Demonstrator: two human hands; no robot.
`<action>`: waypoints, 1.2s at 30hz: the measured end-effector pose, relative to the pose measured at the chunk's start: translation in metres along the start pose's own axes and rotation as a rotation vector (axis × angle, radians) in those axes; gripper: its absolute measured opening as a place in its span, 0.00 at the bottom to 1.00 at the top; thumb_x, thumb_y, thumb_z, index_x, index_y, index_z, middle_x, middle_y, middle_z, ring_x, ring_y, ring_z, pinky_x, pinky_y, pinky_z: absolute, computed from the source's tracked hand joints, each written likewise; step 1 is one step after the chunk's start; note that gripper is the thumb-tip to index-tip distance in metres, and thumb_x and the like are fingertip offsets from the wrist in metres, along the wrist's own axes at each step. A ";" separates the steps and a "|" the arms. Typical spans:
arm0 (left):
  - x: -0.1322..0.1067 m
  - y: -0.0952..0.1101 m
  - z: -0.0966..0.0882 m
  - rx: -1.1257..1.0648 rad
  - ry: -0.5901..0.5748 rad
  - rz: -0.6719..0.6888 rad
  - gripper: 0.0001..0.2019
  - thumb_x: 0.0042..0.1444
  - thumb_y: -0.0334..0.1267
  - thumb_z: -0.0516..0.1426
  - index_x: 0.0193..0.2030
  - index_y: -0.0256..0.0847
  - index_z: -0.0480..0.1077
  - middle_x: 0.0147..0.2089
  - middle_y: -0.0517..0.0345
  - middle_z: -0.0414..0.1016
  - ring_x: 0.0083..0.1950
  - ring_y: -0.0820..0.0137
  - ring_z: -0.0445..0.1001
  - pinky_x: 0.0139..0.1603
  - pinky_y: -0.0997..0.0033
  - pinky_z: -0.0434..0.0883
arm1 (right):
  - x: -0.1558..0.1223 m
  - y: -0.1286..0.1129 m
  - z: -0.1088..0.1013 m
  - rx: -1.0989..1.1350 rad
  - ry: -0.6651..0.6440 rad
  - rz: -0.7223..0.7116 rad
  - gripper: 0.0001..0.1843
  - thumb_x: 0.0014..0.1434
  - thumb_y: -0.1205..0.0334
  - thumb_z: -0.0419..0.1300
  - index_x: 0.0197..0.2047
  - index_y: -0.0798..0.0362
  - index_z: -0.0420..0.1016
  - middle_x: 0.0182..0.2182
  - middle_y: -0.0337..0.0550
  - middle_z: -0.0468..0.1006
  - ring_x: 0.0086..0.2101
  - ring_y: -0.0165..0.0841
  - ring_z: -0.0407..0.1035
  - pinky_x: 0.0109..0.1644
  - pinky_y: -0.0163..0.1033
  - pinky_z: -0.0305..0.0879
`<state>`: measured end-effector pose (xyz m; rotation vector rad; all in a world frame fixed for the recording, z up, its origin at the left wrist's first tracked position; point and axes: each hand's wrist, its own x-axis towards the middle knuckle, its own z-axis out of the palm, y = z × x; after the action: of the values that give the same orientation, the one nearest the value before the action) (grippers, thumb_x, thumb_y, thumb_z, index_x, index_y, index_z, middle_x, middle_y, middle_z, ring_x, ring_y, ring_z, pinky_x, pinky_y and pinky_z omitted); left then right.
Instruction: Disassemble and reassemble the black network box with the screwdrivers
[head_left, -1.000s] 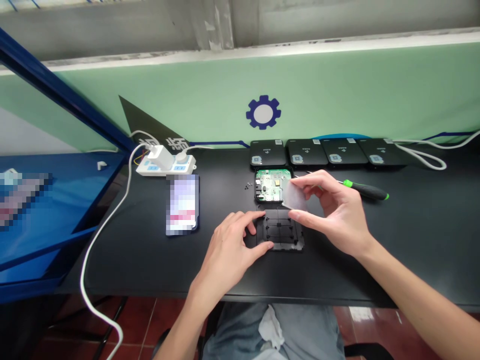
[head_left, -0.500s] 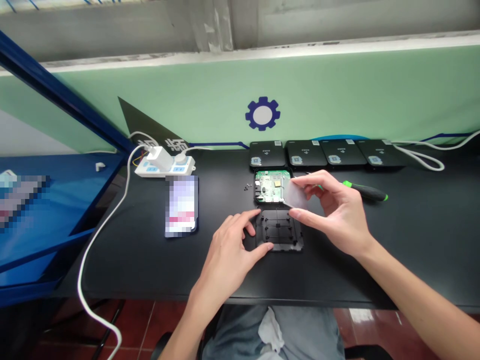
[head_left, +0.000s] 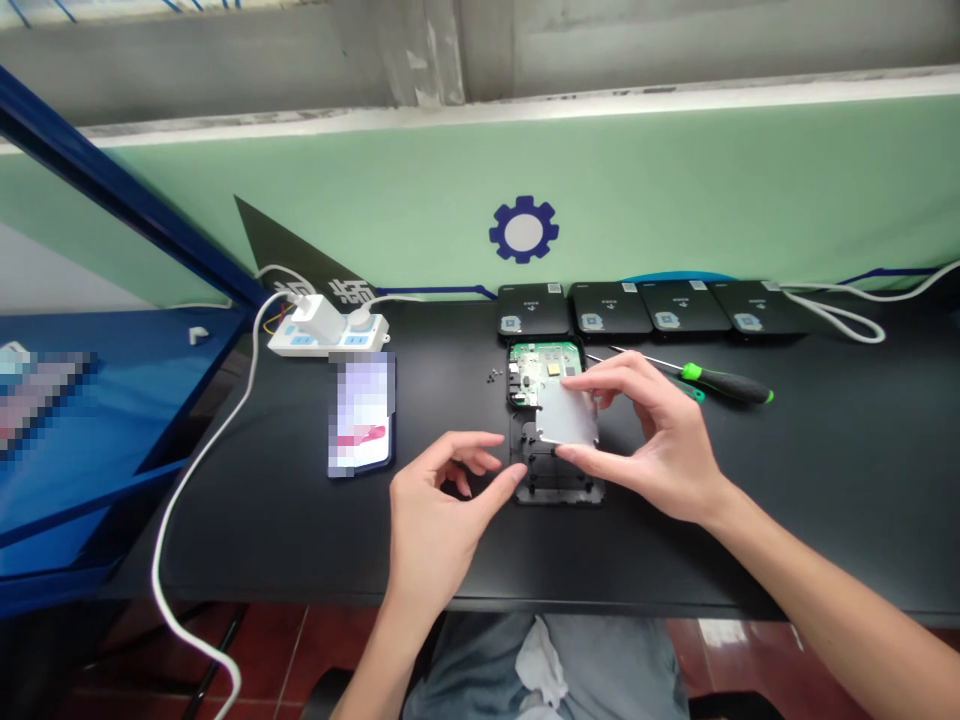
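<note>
A thin silvery metal plate (head_left: pixel 567 412) is held by its edges between the thumb and fingers of my right hand (head_left: pixel 652 440). It hovers over the gap between an opened black box with a green circuit board (head_left: pixel 532 358) and a black plastic cover (head_left: pixel 559 492), hiding part of both. My left hand (head_left: pixel 450 490) is at the cover's left edge, fingers apart and holding nothing. Whether its thumb touches the cover I cannot tell. Several tiny dark screws (head_left: pixel 494 376) lie left of the circuit board.
Several closed black boxes (head_left: pixel 611 308) stand along the back panel. A green-and-black screwdriver (head_left: pixel 731 383) lies on the right, beside a second green-handled tool (head_left: pixel 691 391). A phone (head_left: pixel 362 415) and a white power strip (head_left: pixel 330 335) are on the left, with a white cable (head_left: pixel 169 510) hanging down.
My right hand has brought the metal plate left and nearer, turning its flat face up. My left hand has drawn back from the cover, its fingers spread.
</note>
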<state>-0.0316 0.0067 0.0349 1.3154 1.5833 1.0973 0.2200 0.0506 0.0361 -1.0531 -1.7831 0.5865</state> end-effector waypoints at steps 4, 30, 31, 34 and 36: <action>-0.005 0.001 0.003 -0.176 -0.093 -0.045 0.14 0.69 0.50 0.71 0.51 0.43 0.89 0.43 0.52 0.89 0.40 0.65 0.82 0.37 0.70 0.76 | -0.002 0.000 0.002 -0.061 -0.068 -0.118 0.28 0.61 0.51 0.84 0.61 0.43 0.85 0.48 0.46 0.84 0.46 0.42 0.77 0.49 0.51 0.77; -0.004 -0.010 0.009 -0.538 -0.333 -0.110 0.30 0.56 0.35 0.82 0.64 0.41 0.82 0.53 0.47 0.94 0.53 0.55 0.94 0.60 0.58 0.91 | -0.005 -0.002 0.005 -0.032 -0.306 -0.169 0.33 0.65 0.57 0.79 0.70 0.44 0.76 0.58 0.52 0.79 0.60 0.47 0.74 0.61 0.55 0.81; -0.004 -0.010 0.009 -0.544 -0.338 -0.112 0.30 0.56 0.35 0.82 0.64 0.41 0.82 0.52 0.47 0.94 0.52 0.55 0.94 0.59 0.59 0.91 | -0.004 -0.002 0.004 -0.029 -0.315 -0.164 0.34 0.65 0.56 0.79 0.70 0.43 0.76 0.58 0.52 0.79 0.60 0.47 0.74 0.61 0.55 0.80; -0.003 -0.014 0.008 -0.553 -0.356 -0.117 0.31 0.57 0.36 0.82 0.65 0.41 0.82 0.53 0.47 0.94 0.54 0.54 0.94 0.60 0.58 0.91 | -0.003 -0.001 0.001 -0.034 -0.331 -0.152 0.32 0.65 0.55 0.80 0.68 0.43 0.77 0.55 0.50 0.80 0.58 0.47 0.75 0.62 0.56 0.79; -0.002 -0.018 0.008 -0.562 -0.362 -0.111 0.32 0.56 0.37 0.82 0.66 0.41 0.82 0.54 0.46 0.94 0.55 0.52 0.94 0.60 0.55 0.91 | -0.001 -0.001 0.000 -0.034 -0.330 -0.146 0.31 0.65 0.53 0.80 0.67 0.43 0.79 0.54 0.49 0.81 0.56 0.47 0.75 0.61 0.57 0.78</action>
<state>-0.0290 0.0047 0.0152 0.9628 0.9721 1.0601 0.2203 0.0491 0.0360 -0.8763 -2.1432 0.6702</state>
